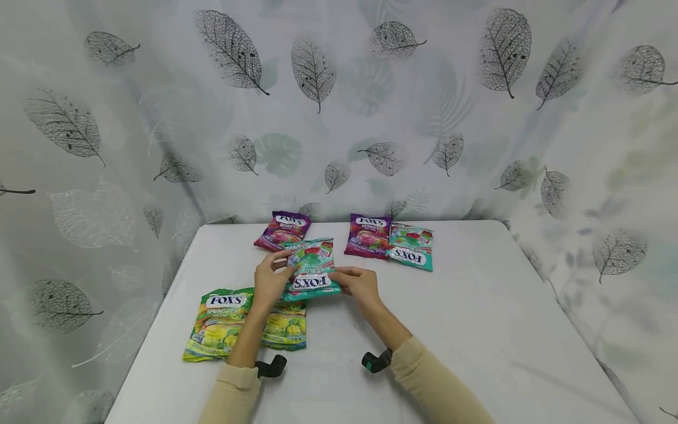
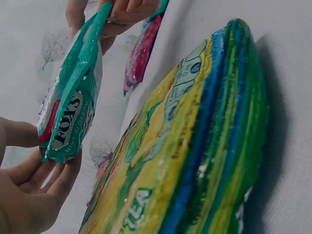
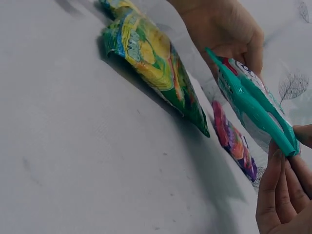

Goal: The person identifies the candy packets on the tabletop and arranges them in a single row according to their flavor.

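Both hands hold a teal Fox's Mint Blossom candy bag (image 1: 312, 265) above the table, its lettering upside down in the head view. The left hand (image 1: 271, 280) pinches the bag's left side between thumb and fingers. At the lower right edge, the right hand (image 1: 361, 287) pinches it the same way. In the left wrist view the bag (image 2: 73, 97) appears edge-on, stretched between the two hands. Below the left forearm lie two yellow-green candy bags, a Spring Tea bag (image 1: 219, 324) and another (image 1: 286, 327) partly hidden by the left arm and the held bag.
At the back of the white table (image 1: 477, 306) lie a purple Berries bag (image 1: 283, 229), partly overlapped by the held bag, and a second Berries bag (image 1: 369, 235). Another teal Mint Blossom bag (image 1: 411, 246) touches the latter's right side. A leaf-print curtain (image 1: 328, 135) hangs behind.
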The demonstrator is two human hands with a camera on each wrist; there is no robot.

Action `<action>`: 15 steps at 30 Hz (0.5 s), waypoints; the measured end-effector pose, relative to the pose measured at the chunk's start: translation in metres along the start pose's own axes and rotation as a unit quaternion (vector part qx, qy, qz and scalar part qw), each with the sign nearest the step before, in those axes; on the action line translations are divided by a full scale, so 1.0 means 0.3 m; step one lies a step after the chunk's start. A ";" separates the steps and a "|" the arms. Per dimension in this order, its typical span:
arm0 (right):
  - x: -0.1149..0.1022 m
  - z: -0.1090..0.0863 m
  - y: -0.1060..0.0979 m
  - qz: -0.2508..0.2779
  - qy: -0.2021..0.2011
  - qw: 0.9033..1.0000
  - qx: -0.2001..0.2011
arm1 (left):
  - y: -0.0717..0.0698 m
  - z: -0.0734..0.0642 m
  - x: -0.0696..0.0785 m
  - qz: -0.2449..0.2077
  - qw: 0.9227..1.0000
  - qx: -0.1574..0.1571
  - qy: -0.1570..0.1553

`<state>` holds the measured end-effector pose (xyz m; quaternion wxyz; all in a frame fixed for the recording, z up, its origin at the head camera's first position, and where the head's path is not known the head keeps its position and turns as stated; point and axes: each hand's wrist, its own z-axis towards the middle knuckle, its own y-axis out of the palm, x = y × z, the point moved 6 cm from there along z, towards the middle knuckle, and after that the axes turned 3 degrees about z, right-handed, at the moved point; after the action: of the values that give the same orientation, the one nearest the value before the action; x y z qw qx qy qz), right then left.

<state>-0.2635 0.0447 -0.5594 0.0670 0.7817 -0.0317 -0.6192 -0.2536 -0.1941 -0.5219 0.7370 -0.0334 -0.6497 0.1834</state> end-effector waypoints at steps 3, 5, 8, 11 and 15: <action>0.003 -0.010 -0.007 -0.006 0.004 1.000 0.002 | 0.007 -0.004 -0.001 -0.010 1.000 -0.005 0.006; 0.009 -0.014 -0.010 -0.009 0.008 1.000 0.003 | 0.011 -0.004 -0.004 -0.010 1.000 -0.005 0.004; 0.015 -0.018 -0.013 -0.016 0.005 1.000 0.011 | 0.020 -0.004 -0.011 0.005 1.000 -0.009 -0.006; 0.021 -0.023 -0.020 -0.027 0.004 0.999 0.020 | 0.029 -0.007 -0.017 0.016 1.000 -0.017 -0.019; 0.023 -0.036 -0.030 -0.041 0.001 0.999 0.031 | 0.043 -0.014 -0.017 0.028 0.999 -0.030 -0.019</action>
<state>-0.2518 0.0535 -0.5650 0.0173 0.7846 -0.0184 -0.6195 -0.2530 -0.1829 -0.5312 0.7177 -0.0698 -0.6678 0.1847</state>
